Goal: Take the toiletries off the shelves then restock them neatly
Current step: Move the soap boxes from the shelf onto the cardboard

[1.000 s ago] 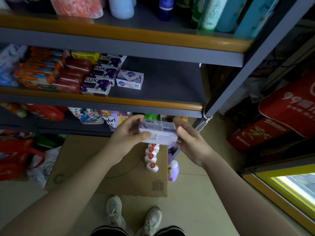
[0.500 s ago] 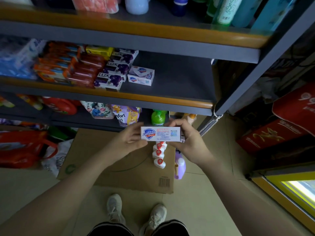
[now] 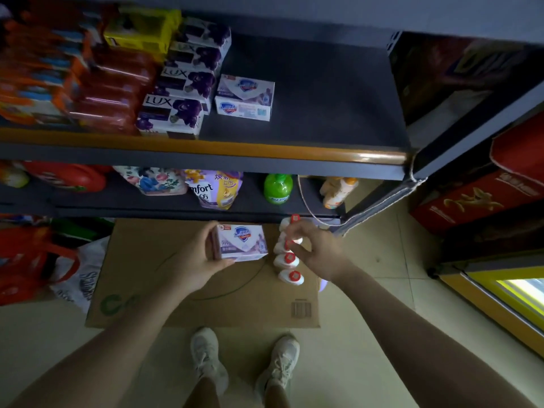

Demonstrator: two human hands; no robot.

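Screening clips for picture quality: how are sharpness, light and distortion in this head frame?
Head view: dim overall; left-side packets smeared by motion blur, while the soap box in the left hand reads fairly clearly; glare on the shelf edge and the bright window at lower right; wide-angle bending of the shelf lines.

Probably a shop: shelves (image 3: 206, 148) of boxed soaps (image 3: 173, 113)

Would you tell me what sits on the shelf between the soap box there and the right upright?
Nothing: in the head view, the dark shelf is bare from the soap box across to the right upright.
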